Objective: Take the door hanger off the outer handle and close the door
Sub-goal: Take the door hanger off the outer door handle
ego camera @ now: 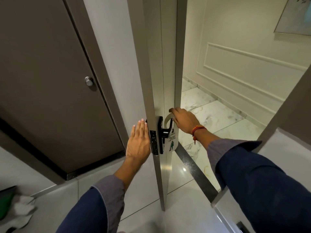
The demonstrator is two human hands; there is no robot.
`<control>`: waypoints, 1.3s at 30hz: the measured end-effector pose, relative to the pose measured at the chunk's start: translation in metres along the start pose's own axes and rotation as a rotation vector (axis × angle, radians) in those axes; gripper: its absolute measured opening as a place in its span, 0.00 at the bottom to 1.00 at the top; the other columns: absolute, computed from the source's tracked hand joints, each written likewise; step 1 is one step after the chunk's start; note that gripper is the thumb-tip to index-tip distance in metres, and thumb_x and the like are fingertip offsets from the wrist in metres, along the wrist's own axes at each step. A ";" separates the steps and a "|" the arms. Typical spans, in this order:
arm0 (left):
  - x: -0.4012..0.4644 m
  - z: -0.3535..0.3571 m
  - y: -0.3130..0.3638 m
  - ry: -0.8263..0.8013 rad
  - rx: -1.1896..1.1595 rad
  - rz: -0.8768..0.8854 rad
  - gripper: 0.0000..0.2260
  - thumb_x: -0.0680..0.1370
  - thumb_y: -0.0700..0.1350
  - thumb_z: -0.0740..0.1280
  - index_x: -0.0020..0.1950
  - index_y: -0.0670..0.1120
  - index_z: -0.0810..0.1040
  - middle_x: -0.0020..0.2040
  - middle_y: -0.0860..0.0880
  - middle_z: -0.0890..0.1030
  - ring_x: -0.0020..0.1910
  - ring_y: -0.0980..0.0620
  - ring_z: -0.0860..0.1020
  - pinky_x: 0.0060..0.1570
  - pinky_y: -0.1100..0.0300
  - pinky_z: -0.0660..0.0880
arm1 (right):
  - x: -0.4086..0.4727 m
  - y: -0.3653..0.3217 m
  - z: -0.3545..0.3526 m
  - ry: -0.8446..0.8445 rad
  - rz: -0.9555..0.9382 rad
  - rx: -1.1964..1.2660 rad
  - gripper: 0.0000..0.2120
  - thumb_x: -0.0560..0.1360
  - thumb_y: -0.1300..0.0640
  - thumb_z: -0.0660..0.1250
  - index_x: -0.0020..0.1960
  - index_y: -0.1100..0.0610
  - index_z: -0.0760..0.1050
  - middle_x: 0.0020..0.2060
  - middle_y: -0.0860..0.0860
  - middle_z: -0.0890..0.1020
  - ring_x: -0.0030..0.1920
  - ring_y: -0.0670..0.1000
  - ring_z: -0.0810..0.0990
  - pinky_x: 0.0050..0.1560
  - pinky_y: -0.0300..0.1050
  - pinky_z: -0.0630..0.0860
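Pinching the top loop of the door hanger (171, 140), the right hand (184, 121) reaches round the far side of the door (161, 81), which stands ajar and edge-on. The left hand (138, 142) lies flat, fingers together and straight, against the door's near face just left of the black lock plate (154, 142). The hanger (white, with a green figure printed low down) hangs on the black outer handle (165, 130). Beyond lies a marble floor (215, 115).

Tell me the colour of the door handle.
Black handle, seen in the head view, the only one.
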State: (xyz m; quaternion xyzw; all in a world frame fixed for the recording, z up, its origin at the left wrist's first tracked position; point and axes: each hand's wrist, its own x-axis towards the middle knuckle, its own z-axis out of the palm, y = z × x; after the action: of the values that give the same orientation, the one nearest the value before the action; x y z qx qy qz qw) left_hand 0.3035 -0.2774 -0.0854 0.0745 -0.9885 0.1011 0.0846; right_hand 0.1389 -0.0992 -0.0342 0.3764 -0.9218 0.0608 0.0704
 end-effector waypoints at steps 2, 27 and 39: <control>0.001 -0.001 -0.004 0.007 0.066 0.022 0.30 0.84 0.49 0.51 0.79 0.35 0.42 0.81 0.33 0.44 0.81 0.36 0.43 0.80 0.40 0.49 | 0.013 0.000 -0.003 -0.020 0.025 -0.003 0.14 0.82 0.63 0.60 0.66 0.60 0.74 0.58 0.60 0.81 0.55 0.64 0.82 0.46 0.55 0.81; 0.079 -0.030 0.205 -0.191 -0.532 0.496 0.10 0.82 0.44 0.60 0.54 0.39 0.77 0.51 0.37 0.83 0.50 0.35 0.82 0.48 0.46 0.80 | -0.109 0.121 -0.088 0.200 0.901 0.789 0.12 0.76 0.71 0.66 0.58 0.70 0.79 0.32 0.64 0.84 0.24 0.52 0.85 0.32 0.47 0.86; -0.001 -0.041 0.414 -0.849 -1.319 0.913 0.09 0.84 0.44 0.62 0.55 0.45 0.81 0.49 0.57 0.87 0.45 0.53 0.86 0.38 0.61 0.82 | -0.470 0.159 -0.072 0.074 1.362 0.847 0.10 0.78 0.60 0.74 0.57 0.64 0.84 0.52 0.57 0.87 0.52 0.59 0.86 0.53 0.51 0.84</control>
State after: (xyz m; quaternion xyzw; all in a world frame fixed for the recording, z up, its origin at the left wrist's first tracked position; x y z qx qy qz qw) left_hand 0.2430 0.1325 -0.1241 -0.3572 -0.7271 -0.4979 -0.3097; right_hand 0.3656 0.3481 -0.0553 -0.2762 -0.8447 0.4474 -0.1002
